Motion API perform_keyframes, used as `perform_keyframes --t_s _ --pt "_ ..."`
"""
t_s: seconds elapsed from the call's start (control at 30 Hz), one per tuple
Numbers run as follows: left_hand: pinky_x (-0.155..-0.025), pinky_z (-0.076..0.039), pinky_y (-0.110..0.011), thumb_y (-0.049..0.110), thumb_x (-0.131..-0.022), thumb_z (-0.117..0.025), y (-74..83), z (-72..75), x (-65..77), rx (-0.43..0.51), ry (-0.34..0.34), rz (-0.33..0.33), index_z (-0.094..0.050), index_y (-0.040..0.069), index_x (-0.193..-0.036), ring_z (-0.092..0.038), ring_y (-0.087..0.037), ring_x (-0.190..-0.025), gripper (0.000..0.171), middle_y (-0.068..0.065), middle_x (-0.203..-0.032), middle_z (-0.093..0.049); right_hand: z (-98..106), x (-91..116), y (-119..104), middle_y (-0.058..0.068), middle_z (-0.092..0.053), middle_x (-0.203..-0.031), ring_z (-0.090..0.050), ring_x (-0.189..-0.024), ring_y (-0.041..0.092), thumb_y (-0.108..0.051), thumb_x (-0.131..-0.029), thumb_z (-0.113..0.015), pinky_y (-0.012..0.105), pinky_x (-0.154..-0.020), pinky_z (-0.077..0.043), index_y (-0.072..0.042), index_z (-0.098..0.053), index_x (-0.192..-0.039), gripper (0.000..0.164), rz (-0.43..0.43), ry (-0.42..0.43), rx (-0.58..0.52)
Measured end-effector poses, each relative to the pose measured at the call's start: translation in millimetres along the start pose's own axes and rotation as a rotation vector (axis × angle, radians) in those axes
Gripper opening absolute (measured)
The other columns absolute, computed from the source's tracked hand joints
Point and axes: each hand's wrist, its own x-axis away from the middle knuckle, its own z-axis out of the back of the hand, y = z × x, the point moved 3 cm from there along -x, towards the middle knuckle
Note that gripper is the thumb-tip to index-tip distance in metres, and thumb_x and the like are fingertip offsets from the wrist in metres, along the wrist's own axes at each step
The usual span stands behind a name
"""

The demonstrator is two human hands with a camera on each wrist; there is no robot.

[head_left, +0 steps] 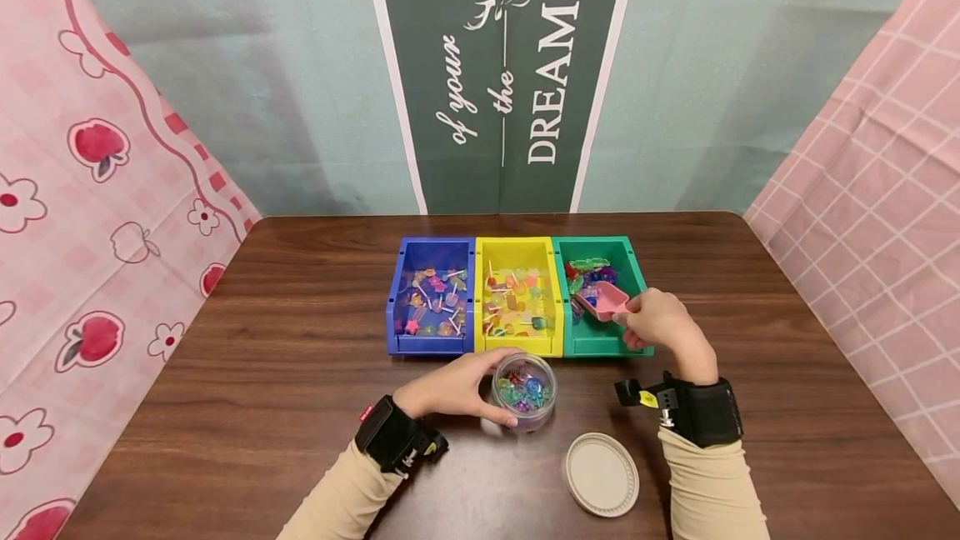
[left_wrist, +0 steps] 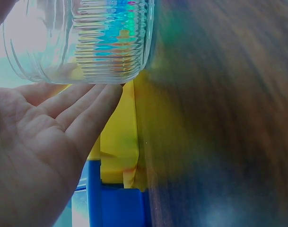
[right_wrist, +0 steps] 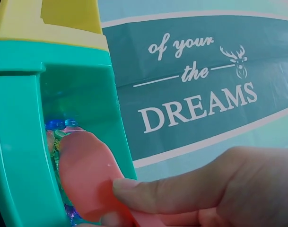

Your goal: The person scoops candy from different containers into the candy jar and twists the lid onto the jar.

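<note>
R hand (head_left: pixel 658 323), fingers closed on pink scoop (head_left: pixel 606 301) in grn bin (head_left: pixel 592 346); L hand (head_left: pixel 461 390), fingers approx. half open, holds jar (head_left: pixel 534 422) w/ clrd pcs (head_left: pixel 525 390), front-left of bin.

The pink scoop (head_left: pixel 611 300) has its handle pinched in the right hand (head_left: pixel 660 322); its wide end pokes out past the fingertips into the green bin (head_left: pixel 606 347), with shiny bits (head_left: pixel 602 275) by its tip; the clear round jar (head_left: pixel 534 421) is held by the left hand (head_left: pixel 459 388), thumb on its near side; its top is open, and colourful beads (head_left: pixel 527 390) lie inside.
</note>
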Motion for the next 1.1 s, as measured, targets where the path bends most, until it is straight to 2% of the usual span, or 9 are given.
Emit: perform_keyframes --t_s 0.23,0.47,0.63,0.87,1.1 --pt "-0.107 -0.040 -0.038 0.041 -0.073 -0.076 0.7 0.2 0.1 0.007 0.001 0.002 -0.034 0.013 -0.144 -0.047 -0.012 -0.122 0.087 -0.003 -0.135 -0.054 -3.8 -5.6 -2.0 0.008 -0.068 -0.060 -0.064 -0.053 0.015 -0.018 -0.092 -0.058 0.034 -0.059 -0.056 0.012 -0.065 -0.097 0.032 0.019 0.038 0.016" --pt "-0.107 -0.040 -0.038 0.041 -0.073 -0.076 1.6 0.5 0.4 0.004 0.001 0.006 -0.035 0.014 -0.143 -0.046 -0.012 -0.122 0.086 -0.003 -0.135 -0.054 -6.2 -9.2 -2.4 0.007 -0.068 -0.059 -0.063 -0.051 0.014 -0.018 -0.092 -0.058 0.031 -0.056 -0.052 0.010 -0.066 -0.094 0.030 0.011 0.061 0.019" --pt "-0.106 -0.040 -0.039 0.041 -0.073 -0.076 1.3 0.3 0.4 0.010 0.001 0.007 -0.035 0.014 -0.143 -0.046 -0.012 -0.122 0.086 -0.002 -0.135 -0.054 -4.1 -8.1 -2.5 0.008 -0.069 -0.061 -0.064 -0.054 0.016 -0.017 -0.093 -0.056 0.032 -0.058 -0.055 0.012 -0.065 -0.099 0.031 0.039 0.049 -0.006" --pt "-0.106 -0.040 -0.039 0.042 -0.073 -0.076 0.4 0.3 0.1 0.010 -0.001 0.003 -0.035 0.014 -0.143 -0.046 -0.012 -0.122 0.086 -0.003 -0.135 -0.054 -1.2 -6.2 -2.8 0.015 -0.071 -0.069 -0.066 -0.059 0.018 -0.017 -0.094 -0.055 0.033 -0.060 -0.059 0.020 -0.056 -0.114 0.042 0.046 0.039 -0.057" --pt "-0.106 -0.041 -0.039 0.042 -0.073 -0.076 -0.1 -0.1 0.2 0.013 -0.002 0.002 -0.034 0.014 -0.144 -0.046 -0.011 -0.122 0.086 -0.003 -0.135 -0.053 1.2 -4.7 -1.5 0.016 -0.071 -0.072 -0.067 -0.062 0.019 -0.016 -0.094 -0.055 0.032 -0.060 -0.060 0.019 -0.057 -0.112 0.039 0.072 0.037 -0.097"
